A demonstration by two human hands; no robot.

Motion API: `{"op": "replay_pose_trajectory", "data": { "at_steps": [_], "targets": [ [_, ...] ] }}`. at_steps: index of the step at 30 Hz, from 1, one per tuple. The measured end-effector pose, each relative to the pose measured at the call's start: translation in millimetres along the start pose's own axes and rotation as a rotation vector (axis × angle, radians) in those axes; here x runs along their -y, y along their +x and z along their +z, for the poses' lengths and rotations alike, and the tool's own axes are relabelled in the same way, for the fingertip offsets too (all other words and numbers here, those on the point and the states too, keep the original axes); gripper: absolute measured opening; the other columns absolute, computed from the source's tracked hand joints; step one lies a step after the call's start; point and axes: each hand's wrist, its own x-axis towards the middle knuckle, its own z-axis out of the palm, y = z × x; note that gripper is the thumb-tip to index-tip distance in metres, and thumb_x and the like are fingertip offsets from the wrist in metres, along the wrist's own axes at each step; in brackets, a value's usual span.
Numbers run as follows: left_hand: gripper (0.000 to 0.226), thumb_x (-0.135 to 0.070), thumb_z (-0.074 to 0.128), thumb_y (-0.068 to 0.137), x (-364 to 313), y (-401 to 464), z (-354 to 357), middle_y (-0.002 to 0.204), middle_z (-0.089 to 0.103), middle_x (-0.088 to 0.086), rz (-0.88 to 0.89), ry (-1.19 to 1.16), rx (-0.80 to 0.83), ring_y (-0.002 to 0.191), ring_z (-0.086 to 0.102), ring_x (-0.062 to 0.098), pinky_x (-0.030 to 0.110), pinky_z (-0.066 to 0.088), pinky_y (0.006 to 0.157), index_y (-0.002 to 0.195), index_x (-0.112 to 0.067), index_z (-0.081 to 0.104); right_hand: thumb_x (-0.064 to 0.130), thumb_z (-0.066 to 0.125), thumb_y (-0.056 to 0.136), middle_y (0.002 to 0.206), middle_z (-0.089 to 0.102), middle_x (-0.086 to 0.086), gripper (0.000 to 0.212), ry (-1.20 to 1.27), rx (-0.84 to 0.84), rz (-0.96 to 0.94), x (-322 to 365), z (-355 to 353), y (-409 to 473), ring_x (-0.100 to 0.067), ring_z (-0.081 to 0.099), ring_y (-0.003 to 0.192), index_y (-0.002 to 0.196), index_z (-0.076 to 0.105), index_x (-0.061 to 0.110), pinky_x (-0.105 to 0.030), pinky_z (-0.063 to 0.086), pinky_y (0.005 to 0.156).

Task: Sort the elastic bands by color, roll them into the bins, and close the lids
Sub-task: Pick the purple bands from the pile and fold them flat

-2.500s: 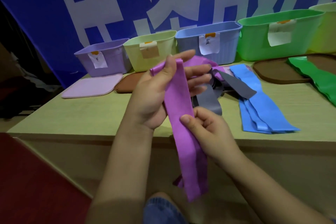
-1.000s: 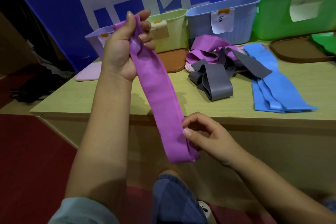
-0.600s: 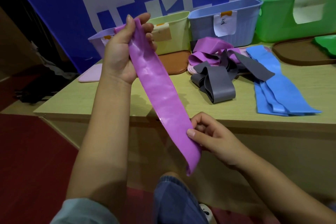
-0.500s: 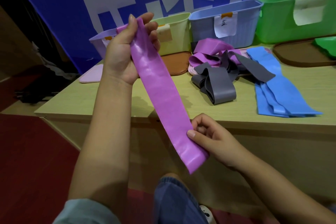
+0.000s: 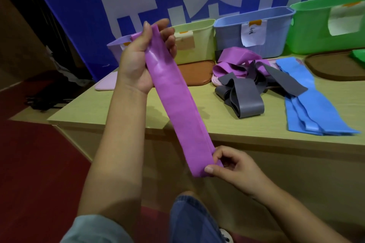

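Note:
A long purple elastic band (image 5: 177, 104) is stretched flat in the air in front of the table. My left hand (image 5: 142, 59) grips its top end, raised before the purple bin (image 5: 116, 49). My right hand (image 5: 231, 165) pinches the bottom end, where the band is folded over a little. Further purple bands (image 5: 235, 61), grey bands (image 5: 245, 96) and blue bands (image 5: 314, 104) lie on the table. At the back stand a yellow-green bin (image 5: 197, 43), a blue bin (image 5: 252, 31) and a green bin (image 5: 325, 27), all without lids on.
Loose lids lie before the bins: a pink one (image 5: 104, 85), a brown one (image 5: 195, 75) and a larger brown one (image 5: 335, 69). A green band (image 5: 358, 55) shows at the right edge. The wooden table's front edge (image 5: 256, 140) runs just behind my right hand. My denim-clad knee (image 5: 193, 217) is below.
The band's bottom end has been turned up under my right thumb and fingers, starting a fold. My left hand holds the top end still.

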Motion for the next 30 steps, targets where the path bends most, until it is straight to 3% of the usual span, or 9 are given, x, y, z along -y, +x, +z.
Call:
{"op": "replay_pose_trajectory", "data": {
  "at_steps": [3, 9, 13, 16, 20, 26, 28, 30],
  "targets": [
    [0.035, -0.023, 0.032, 0.104, -2, 0, -1, 0.077, 0.068, 0.006, 0.016, 0.012, -0.02, 0.068, 0.065, 0.014, 0.025, 0.055, 0.067, 0.103, 0.0, 0.058, 0.031, 0.08, 0.064, 0.068, 0.06, -0.004, 0.024, 0.095, -0.078, 0.058, 0, 0, 1, -0.021, 0.058, 0.066, 0.063, 0.059, 0.019, -0.037, 0.052, 0.064],
    [0.035, -0.023, 0.033, 0.103, -1, 1, -11, 0.078, 0.068, 0.005, 0.008, 0.041, -0.046, 0.069, 0.066, 0.013, 0.026, 0.055, 0.066, 0.102, -0.001, 0.06, 0.019, 0.068, 0.069, 0.063, 0.065, -0.009, 0.029, 0.225, -0.041, 0.14, 4, 3, -9, -0.018, 0.065, 0.053, 0.077, 0.048, 0.0, -0.022, 0.051, 0.047],
    [0.037, -0.023, 0.032, 0.103, -8, -2, -13, 0.077, 0.069, 0.005, 0.027, 0.009, -0.053, 0.066, 0.066, 0.012, 0.025, 0.055, 0.063, 0.098, -0.001, 0.062, 0.018, 0.069, 0.067, 0.065, 0.062, -0.012, 0.035, 0.224, -0.063, 0.119, 4, 3, -7, -0.017, 0.06, 0.047, 0.086, 0.044, 0.003, -0.022, 0.047, 0.043],
    [0.035, -0.023, 0.032, 0.103, -9, -5, -8, 0.075, 0.067, 0.004, 0.008, 0.034, -0.042, 0.064, 0.064, 0.01, 0.023, 0.054, 0.062, 0.1, -0.002, 0.059, 0.005, 0.069, 0.074, 0.067, 0.064, -0.01, 0.038, 0.246, -0.005, 0.167, -10, 5, -2, -0.019, 0.064, 0.052, 0.1, 0.041, 0.011, -0.024, 0.05, 0.046],
    [0.034, -0.024, 0.035, 0.102, 10, -11, 0, 0.068, 0.06, 0.0, -0.098, 0.133, -0.052, 0.054, 0.056, 0.006, 0.02, 0.05, 0.054, 0.094, -0.005, 0.063, -0.001, 0.062, 0.085, 0.076, 0.065, -0.01, 0.009, 0.087, 0.047, 0.248, -42, 19, -3, -0.011, 0.064, 0.056, 0.087, 0.055, 0.002, -0.021, 0.051, 0.051],
    [0.032, -0.023, 0.036, 0.102, 21, -19, 3, 0.064, 0.056, -0.001, -0.058, 0.105, -0.051, 0.05, 0.05, 0.006, 0.018, 0.044, 0.05, 0.093, -0.006, 0.061, 0.011, 0.065, 0.086, 0.084, 0.068, -0.003, 0.007, -0.122, -0.042, 0.249, -30, 11, 2, -0.011, 0.067, 0.069, 0.085, 0.058, 0.011, -0.028, 0.056, 0.063],
    [0.031, -0.024, 0.035, 0.102, 21, -21, 4, 0.064, 0.056, -0.001, -0.043, 0.095, -0.026, 0.05, 0.049, 0.005, 0.018, 0.044, 0.049, 0.095, -0.006, 0.06, 0.026, 0.066, 0.086, 0.089, 0.069, 0.005, 0.007, -0.366, 0.02, 0.235, -10, 4, 2, -0.009, 0.066, 0.081, 0.09, 0.061, 0.023, -0.027, 0.055, 0.075],
    [0.031, -0.024, 0.035, 0.101, 23, -25, 2, 0.064, 0.056, -0.001, -0.052, 0.089, -0.009, 0.05, 0.049, 0.005, 0.018, 0.044, 0.049, 0.097, -0.006, 0.059, 0.042, 0.063, 0.084, 0.102, 0.067, 0.013, 0.024, -0.601, 0.15, 0.205, 19, -4, 1, -0.001, 0.063, 0.093, 0.106, 0.063, 0.031, -0.023, 0.051, 0.084]
  ]
}}
